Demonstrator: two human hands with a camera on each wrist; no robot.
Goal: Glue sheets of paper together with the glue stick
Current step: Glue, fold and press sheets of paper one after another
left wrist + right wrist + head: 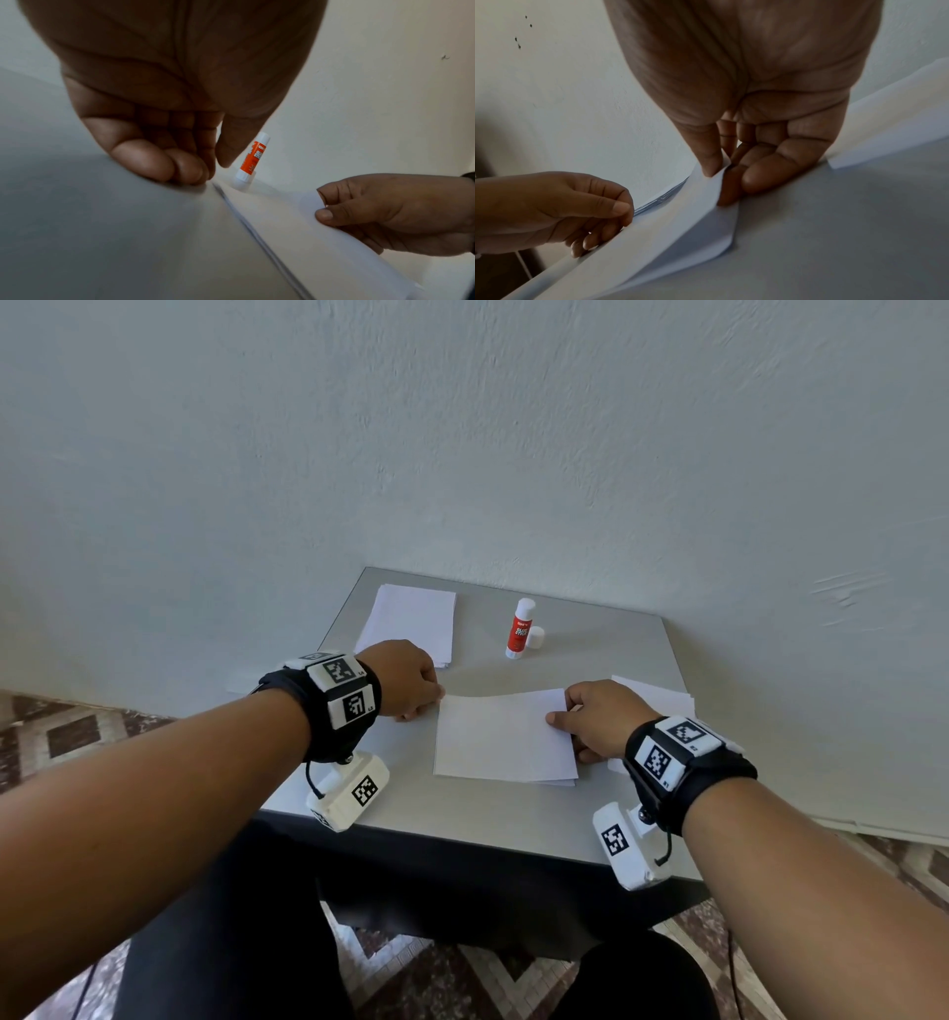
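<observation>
A white sheet is held just above another sheet in the middle of the grey table. My left hand pinches the top sheet's far left corner between thumb and curled fingers. My right hand pinches its right edge, thumb on top and fingers underneath. The sheet bows upward between the two hands. The red and white glue stick stands upright and uncapped behind the sheet, its white cap beside it. The glue stick shows past my left fingers.
A stack of white paper lies at the table's back left. More sheets lie under and beyond my right hand near the right edge. A plain wall rises directly behind the table. Patterned floor tiles surround it.
</observation>
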